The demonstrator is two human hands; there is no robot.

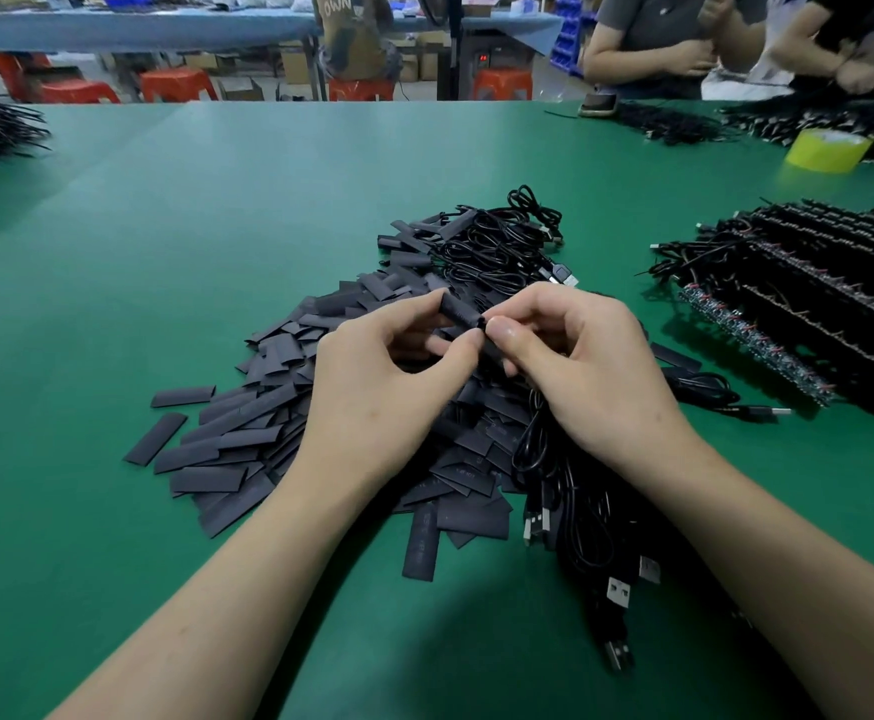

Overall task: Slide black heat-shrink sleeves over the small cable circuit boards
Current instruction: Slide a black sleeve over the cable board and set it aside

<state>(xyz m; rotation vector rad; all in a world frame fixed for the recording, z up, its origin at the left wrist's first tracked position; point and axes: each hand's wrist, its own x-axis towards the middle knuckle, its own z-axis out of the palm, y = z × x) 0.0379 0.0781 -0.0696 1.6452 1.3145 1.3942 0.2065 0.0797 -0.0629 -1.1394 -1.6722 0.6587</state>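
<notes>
My left hand (pixel 388 376) pinches a black heat-shrink sleeve (pixel 459 314) between thumb and fingers, above the middle of the green table (pixel 190 210). My right hand (pixel 580 356) pinches the sleeve's near end, where a small dark piece sits; whether that is a circuit board is hidden by my fingers. A black cable (pixel 533 439) hangs down from under my right hand. Beneath both hands lies a heap of flat black sleeves (pixel 247 433).
Coiled black USB cables (pixel 507 246) lie behind the heap, and more cables with USB plugs (pixel 616 589) run toward me at the right. Rows of boards with red wires (pixel 798 304) fill the right side. A yellow tape roll (pixel 827 150) and two other people's hands are at the far right.
</notes>
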